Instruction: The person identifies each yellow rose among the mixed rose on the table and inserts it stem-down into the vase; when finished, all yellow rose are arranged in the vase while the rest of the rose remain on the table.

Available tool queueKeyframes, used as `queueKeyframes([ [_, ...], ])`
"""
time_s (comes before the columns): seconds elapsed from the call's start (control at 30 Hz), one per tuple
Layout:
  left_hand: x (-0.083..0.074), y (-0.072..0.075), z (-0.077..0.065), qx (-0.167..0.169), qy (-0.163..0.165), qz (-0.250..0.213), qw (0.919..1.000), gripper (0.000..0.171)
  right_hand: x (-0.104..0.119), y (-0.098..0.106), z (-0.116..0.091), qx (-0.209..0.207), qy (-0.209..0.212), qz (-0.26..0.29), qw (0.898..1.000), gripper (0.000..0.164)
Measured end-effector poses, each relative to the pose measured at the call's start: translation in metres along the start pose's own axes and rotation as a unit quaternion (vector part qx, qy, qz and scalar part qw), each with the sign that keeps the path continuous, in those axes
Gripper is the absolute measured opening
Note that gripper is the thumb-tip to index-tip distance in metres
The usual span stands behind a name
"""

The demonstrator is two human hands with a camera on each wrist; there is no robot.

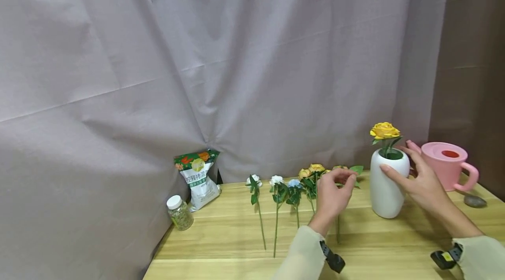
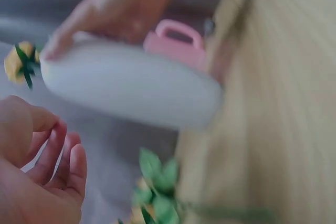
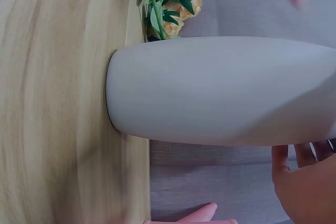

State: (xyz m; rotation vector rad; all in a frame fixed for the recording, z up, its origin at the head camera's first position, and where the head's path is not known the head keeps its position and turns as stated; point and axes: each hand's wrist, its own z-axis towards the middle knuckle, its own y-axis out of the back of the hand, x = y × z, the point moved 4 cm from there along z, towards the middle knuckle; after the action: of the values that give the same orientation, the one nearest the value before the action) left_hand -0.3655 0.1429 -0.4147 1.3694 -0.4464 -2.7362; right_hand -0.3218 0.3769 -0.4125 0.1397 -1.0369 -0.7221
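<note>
And there's Chinese lettering on the bag, far left of the white vase, in the head view alone! Right hand grips the vase, yellow rose inside; left hand, left of it, loosely bent, empty. Right-wrist view: vase's base meets tabletop.

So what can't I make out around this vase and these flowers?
Yellow rose, head view: lower stem hidden inside the white vase.
Flower stem, head view: partly hidden by the left hand.
The white vase, right wrist view: upper end cut off by the right edge.
Pink vessel, right wrist view: mostly cut off by the bottom edge.
Bag, head view: smaller print too small to read.
</note>
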Motion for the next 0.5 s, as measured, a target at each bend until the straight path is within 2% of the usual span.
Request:
queueKeyframes([
  [0.1, 0.027, 0.020, -0.010, -0.015, 0.027, 0.011, 0.9994, 0.011, 0.000, 0.000, 0.001, -0.005, -0.002, -0.003, 1.000, 0.075],
  [0.17, 0.042, 0.035, -0.012, -0.041, 0.050, 0.022, 0.9976, 0.009, 0.001, 0.001, 0.001, -0.008, 0.001, -0.003, 1.000, 0.075],
  [0.27, 0.059, 0.054, -0.013, -0.088, 0.084, 0.044, 0.9916, 0.009, 0.002, 0.001, 0.001, -0.010, 0.008, -0.002, 1.000, 0.074],
  [0.33, 0.068, 0.062, -0.013, -0.105, 0.105, 0.062, 0.9870, 0.008, 0.002, 0.001, 0.002, -0.011, 0.010, 0.001, 1.000, 0.074],
  [0.43, 0.076, 0.068, -0.013, -0.098, 0.123, 0.086, 0.9838, 0.007, 0.002, -0.001, 0.002, -0.015, 0.010, 0.000, 1.000, 0.074],
  [0.5, 0.080, 0.068, -0.013, -0.083, 0.123, 0.101, 0.9837, 0.007, 0.002, -0.002, 0.002, -0.016, 0.011, -0.001, 1.000, 0.075],
])
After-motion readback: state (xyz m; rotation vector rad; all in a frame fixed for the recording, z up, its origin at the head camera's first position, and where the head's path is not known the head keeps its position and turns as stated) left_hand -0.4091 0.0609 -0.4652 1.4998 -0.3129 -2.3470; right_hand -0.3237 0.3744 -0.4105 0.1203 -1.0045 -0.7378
